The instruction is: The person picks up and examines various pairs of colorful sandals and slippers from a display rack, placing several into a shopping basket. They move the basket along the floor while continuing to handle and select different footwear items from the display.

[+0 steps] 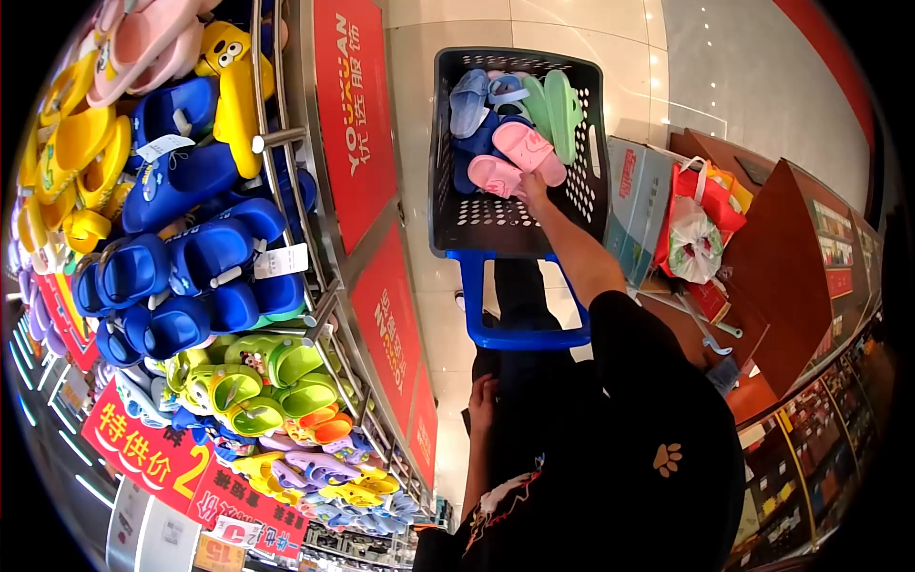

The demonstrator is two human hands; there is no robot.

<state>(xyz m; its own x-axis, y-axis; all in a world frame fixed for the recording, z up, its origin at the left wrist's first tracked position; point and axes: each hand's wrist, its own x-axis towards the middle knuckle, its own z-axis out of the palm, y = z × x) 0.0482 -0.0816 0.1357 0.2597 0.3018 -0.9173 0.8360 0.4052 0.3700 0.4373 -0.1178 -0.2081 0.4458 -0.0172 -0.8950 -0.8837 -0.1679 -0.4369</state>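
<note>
My right hand [537, 187] reaches into a black shopping basket [477, 238] with a blue handle [529, 337]. Its fingers are closed on a pair of pink slippers [525, 146], lying on top of other footwear. Beside them are green slippers [565, 119], a light blue clog [468, 105] and dark blue slippers [477, 138], partly covered. Down by my dark clothing, my left hand [483, 400] hangs with loosely bent fingers and nothing visible in it.
At left, a metal display rack [276, 143] holds blue slippers [181, 181], yellow slippers [76, 148] and green clogs [276, 372]. To the right are a cardboard box [634, 195], a red bag [710, 191] and brown counters [786, 286]. Pale floor tiles [415, 67] run along the rack.
</note>
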